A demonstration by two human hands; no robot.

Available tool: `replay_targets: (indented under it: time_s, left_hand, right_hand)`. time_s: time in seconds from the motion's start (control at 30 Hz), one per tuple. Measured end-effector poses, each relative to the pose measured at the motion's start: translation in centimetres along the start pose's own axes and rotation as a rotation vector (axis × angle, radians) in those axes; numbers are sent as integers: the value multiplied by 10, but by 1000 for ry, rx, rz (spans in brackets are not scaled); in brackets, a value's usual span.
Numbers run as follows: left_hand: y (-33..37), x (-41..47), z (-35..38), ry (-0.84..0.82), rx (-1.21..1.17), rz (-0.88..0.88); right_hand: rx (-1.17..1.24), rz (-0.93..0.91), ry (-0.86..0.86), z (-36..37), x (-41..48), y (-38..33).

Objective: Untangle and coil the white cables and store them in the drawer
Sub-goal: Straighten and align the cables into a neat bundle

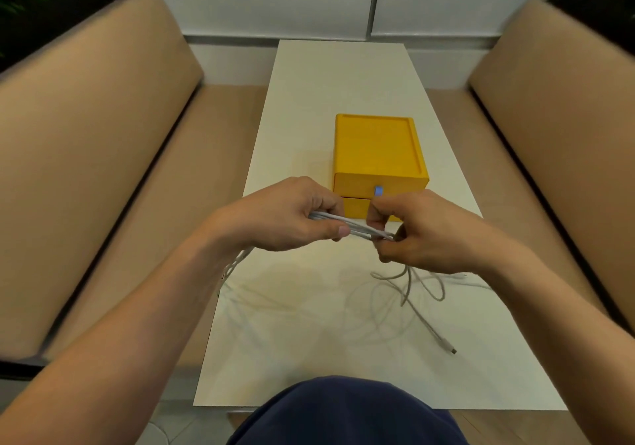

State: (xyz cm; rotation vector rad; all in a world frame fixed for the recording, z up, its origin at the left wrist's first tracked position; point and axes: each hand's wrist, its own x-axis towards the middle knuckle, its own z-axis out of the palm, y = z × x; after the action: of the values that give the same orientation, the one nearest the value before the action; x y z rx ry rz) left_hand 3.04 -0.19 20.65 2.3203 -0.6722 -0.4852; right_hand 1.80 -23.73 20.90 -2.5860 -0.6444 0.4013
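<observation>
Item 1. Hands: I see both mid-frame, close together above the tabletop (343,77). My left hand (292,214) is wrapped round one end of a folded bundle, thumb laid across it. My right hand (422,231) pinches the other end with curled fingers.

Item 2. Cable bundle (357,229): several white strands lie side by side and span the short gap between the hands. Its long axis runs left to right across the frame, dipping slightly toward the right hand.

Item 3. Loose cable (407,286): uncoiled loops lie on the tabletop below the right hand, with a plug end (447,345) toward the lower right. More strands trail off under the left wrist (237,262).

Item 4. Drawer box (378,149): yellow, just beyond the hands in the upper middle. Its front faces me. The top drawer with the blue tab (378,190) looks closed.

Item 5. Judgement: the coiling is only part done. The slack feeds in from below and lower right, so the right hand is nearer to it. The right hand is also nearer the blue tab.
</observation>
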Motion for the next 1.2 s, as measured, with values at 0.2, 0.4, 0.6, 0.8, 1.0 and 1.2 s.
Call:
replay_targets:
  time_s: [0.2,0.4,0.6,0.8,1.0,1.2]
  left_hand:
    - [-7,-5,-5,25,-44,7]
    - [-9,-9,-7,55,-236,17]
    - [-9,-5,-2,91,-150,14]
    - [-12,-8,-4,140,-179,20]
    - [-21,-2,3,212,-137,-30]
    - [-23,1,4,249,-230,-12]
  right_hand:
    - [150,22,-124,-7,-1,11]
    - [418,-58,18,-11,-9,20]
    - [395,9,73,-10,-5,18]
    - [297,18,48,-14,-4,9]
    - [136,4,142,-8,7,9]
    - [341,-8,134,-11,11,14]
